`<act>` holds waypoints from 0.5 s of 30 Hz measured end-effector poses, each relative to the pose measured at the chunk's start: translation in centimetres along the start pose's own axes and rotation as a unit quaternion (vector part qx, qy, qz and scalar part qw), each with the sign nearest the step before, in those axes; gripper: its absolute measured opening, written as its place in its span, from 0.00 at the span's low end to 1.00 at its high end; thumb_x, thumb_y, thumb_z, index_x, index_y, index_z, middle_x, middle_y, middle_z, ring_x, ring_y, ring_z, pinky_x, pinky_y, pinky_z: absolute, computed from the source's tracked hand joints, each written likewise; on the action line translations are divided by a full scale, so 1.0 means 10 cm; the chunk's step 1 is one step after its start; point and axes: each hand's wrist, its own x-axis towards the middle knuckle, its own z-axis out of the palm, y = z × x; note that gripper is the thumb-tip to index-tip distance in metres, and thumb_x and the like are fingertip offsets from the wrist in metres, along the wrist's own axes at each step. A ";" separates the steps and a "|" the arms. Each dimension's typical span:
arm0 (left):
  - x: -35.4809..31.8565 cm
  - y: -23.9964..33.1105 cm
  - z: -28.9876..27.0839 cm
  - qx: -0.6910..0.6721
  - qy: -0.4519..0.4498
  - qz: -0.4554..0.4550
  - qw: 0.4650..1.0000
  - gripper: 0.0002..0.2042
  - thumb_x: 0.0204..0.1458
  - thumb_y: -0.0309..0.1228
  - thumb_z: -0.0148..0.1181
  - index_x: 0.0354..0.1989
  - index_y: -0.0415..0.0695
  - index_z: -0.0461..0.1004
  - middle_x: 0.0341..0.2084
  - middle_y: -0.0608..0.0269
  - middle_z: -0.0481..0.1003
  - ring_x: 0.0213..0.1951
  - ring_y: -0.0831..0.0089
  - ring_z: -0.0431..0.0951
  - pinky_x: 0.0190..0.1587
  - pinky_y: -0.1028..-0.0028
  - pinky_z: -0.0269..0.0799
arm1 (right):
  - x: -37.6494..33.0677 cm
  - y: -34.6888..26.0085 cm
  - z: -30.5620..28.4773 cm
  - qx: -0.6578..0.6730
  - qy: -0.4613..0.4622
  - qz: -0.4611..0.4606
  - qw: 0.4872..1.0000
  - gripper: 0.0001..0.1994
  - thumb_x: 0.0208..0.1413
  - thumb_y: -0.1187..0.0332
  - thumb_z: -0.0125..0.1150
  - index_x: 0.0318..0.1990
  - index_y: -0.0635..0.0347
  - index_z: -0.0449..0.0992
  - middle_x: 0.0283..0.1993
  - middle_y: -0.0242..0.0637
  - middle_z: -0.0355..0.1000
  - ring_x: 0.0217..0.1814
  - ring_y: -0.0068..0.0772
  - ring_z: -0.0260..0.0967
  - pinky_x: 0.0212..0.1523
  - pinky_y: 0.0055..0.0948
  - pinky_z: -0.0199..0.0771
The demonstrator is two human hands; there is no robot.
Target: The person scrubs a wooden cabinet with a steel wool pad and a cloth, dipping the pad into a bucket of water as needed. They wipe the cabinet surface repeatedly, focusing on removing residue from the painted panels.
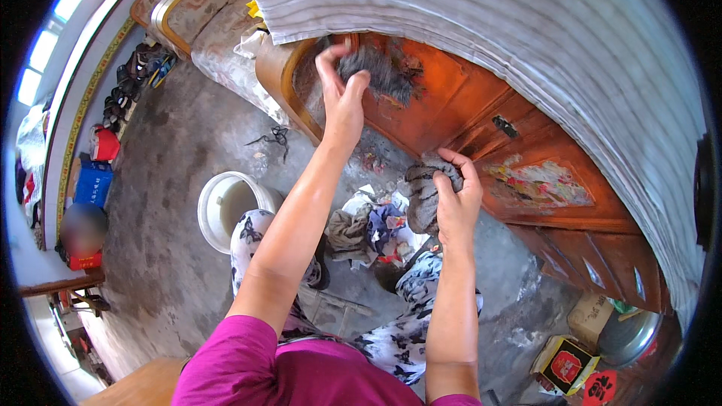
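Note:
My left hand is raised against the reddish-brown wooden cabinet front, gripping a dark grey, shaggy pad between thumb and fingers. Motion blur hides whether the pad is cloth or a scrubber. It lies over a worn patch with peeling, coloured remnants. A crumpled grey-brown rag is bunched in my right hand, held close to the lower cabinet. To the right of that hand, another cabinet panel carries a scraped, flaking patch of faded colour.
A white bucket stands by my left knee. Between my legs lies a heap of cloths and paper scraps. A striped cloth hangs over the cabinet top. Shoes line the left wall, and boxes sit at lower right.

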 end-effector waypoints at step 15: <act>-0.61 -0.88 0.04 0.381 0.072 0.159 0.908 0.19 0.48 0.15 0.65 0.48 0.46 0.78 0.49 0.53 0.71 0.57 0.53 0.69 0.61 0.59 0.66 | 0.01 -0.04 -0.09 -0.016 0.016 -0.039 0.999 0.15 0.55 0.78 0.58 0.50 0.65 0.79 0.49 0.36 0.78 0.51 0.27 0.73 0.57 0.28 0.70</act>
